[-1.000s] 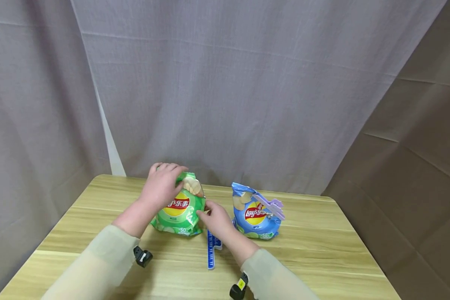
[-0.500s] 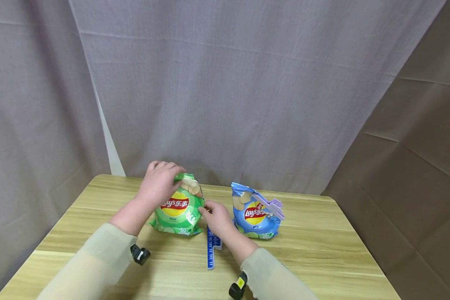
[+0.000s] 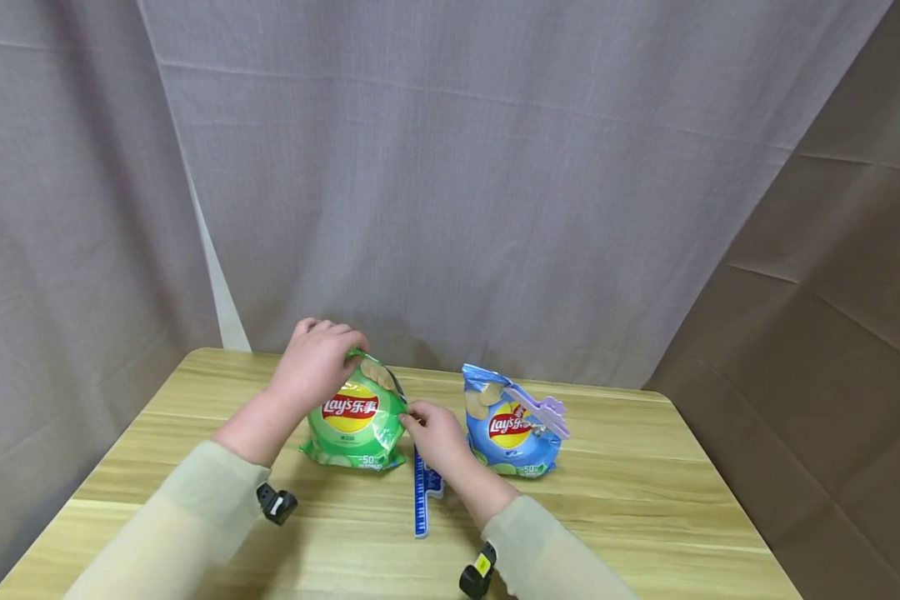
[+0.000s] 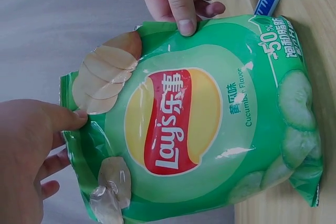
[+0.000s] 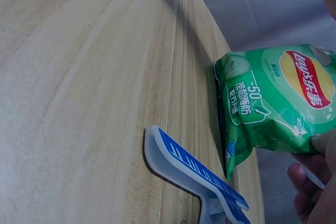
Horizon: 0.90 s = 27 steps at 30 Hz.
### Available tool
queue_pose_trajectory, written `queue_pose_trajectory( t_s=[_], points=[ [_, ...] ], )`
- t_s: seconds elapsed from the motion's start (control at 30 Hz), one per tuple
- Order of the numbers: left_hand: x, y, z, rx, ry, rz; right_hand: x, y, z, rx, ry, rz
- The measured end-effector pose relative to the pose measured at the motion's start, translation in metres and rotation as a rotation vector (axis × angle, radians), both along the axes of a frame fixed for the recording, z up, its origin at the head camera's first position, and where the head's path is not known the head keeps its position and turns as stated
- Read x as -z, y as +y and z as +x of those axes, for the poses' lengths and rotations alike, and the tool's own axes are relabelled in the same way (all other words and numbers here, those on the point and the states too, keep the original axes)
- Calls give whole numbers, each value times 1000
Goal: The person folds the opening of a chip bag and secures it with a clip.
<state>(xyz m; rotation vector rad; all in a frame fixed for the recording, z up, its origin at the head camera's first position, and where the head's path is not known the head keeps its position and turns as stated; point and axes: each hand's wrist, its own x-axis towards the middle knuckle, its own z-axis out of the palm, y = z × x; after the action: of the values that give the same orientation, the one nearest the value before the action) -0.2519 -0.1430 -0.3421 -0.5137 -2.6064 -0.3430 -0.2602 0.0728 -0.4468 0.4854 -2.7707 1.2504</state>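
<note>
A green Lay's cucumber-flavor chip bag stands upright near the back of the table, its label facing me. My left hand pinches its top edge, thumb on the front in the left wrist view. At the bag's right side, my right hand pinches the edge between thumb and fingers. Below that hand lies a blue-and-white bag clip, partly covered by it. The right wrist view shows the clip lying on the wood, close to the bag's lower corner.
Right of my right hand stands a blue Lay's chip bag with a purple clip across its upper right corner. The wooden table ends at a grey curtain behind, and brown cloth hangs on the right.
My left hand has shifted slightly left and up along the green chip bag's top, which now leans inward at its upper right. My right hand stays at the side edge.
</note>
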Motion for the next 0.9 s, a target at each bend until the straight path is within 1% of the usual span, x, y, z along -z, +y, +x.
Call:
queue_pose_trajectory(
  t_s=[0.27,0.37,0.53,0.63,0.9],
  points=[
    [2,0,-2,4,-22,-35,-1,-1,0,3,-19,4],
    [3,0,-2,10,-16,-46,-2,-2,0,6,-23,6],
    [4,0,-2,24,5,-34,-1,-2,0,17,-29,8],
    [5,0,-2,38,14,-20,-1,-2,1,18,-28,6],
    [11,0,-3,108,10,0,-1,-2,2,24,-41,11]
  ],
)
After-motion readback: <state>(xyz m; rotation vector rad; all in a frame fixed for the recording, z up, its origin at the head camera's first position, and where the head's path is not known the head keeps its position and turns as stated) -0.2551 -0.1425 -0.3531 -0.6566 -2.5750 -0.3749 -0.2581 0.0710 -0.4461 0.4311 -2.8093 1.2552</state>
